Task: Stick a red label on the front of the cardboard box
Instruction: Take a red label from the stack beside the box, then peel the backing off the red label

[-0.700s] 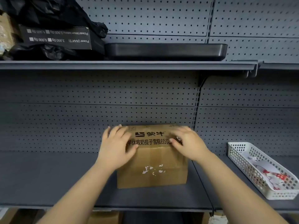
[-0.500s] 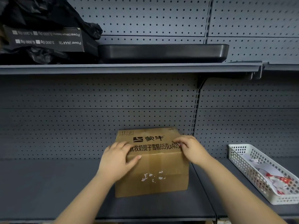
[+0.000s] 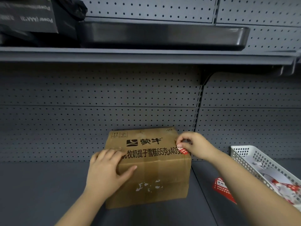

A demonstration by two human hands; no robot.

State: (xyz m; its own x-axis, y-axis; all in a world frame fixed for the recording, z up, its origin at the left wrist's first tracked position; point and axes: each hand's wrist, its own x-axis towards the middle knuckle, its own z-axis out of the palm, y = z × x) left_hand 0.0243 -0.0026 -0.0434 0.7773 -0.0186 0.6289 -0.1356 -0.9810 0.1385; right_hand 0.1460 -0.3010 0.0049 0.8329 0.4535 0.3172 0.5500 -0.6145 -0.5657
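Note:
A brown cardboard box (image 3: 156,175) with black printed characters stands on the grey lower shelf, its front face towards me. My left hand (image 3: 107,172) lies flat on the box's left front, thumb spread across the face. My right hand (image 3: 193,145) is at the box's upper right corner, fingertips pinched on a small red label (image 3: 184,150) that touches the cardboard there. A larger red label sheet (image 3: 223,188) lies on the shelf to the right of the box, partly hidden by my right forearm.
A white plastic mesh basket (image 3: 247,155) with white backing paper and red scraps sits at the right. Overhead, the upper shelf (image 3: 146,56) carries a dark tray (image 3: 162,35) and a black box in black plastic (image 3: 29,20). Grey pegboard backs the shelves.
The view has dropped and closed in on the box. My right hand rose to the upper right corner, now showing a small red label. My left hand slid lower on the front.

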